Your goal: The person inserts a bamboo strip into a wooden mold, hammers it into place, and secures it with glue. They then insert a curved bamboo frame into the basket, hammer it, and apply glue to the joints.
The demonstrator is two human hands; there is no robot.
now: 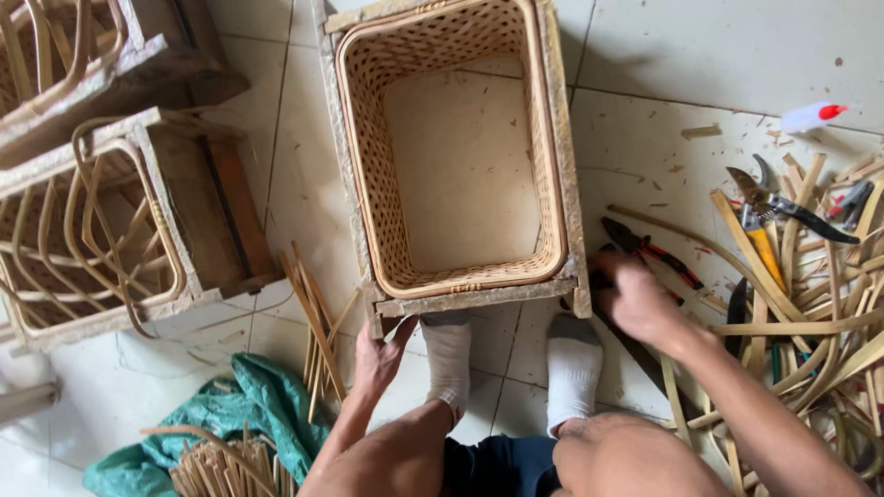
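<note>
Wickerwork fills a rough wooden frame (pixel 564 184) on the tiled floor (pixel 700 55): a rectangular woven basket (pixel 368 138) sits inside it, mouth up, directly ahead of two feet in white socks (pixel 451 364). The left hand (pixel 379 354) lies at the frame's near-left corner, fingers spread and touching the underside of the front rail. The right hand (pixel 635 299) is just right of the frame's near-right corner, blurred, fingers curled over a dark tool lying there; whether it actually grips the tool I cannot tell.

Right of the frame, red-handled pliers (pixel 658 258) lie close by, then yellow-handled shears (pixel 760 221) among a heap of split cane strips (pixel 810 322). A small white bottle with a red cap (pixel 810 117) stands farther off, beyond the heap. Left of the frame, loose sticks (pixel 313 322) lean near its corner, a green cloth (pixel 262 405) lies nearer the person, and two more wooden frames with bent cane (pixel 92 221) stand well apart.

Risk, as I judge it: only one hand steadies the frame, at a corner, so a tug could skew it and strain the weave. The right hand moves among sharp blades and cane ends, where a careless grab could nick a finger.
</note>
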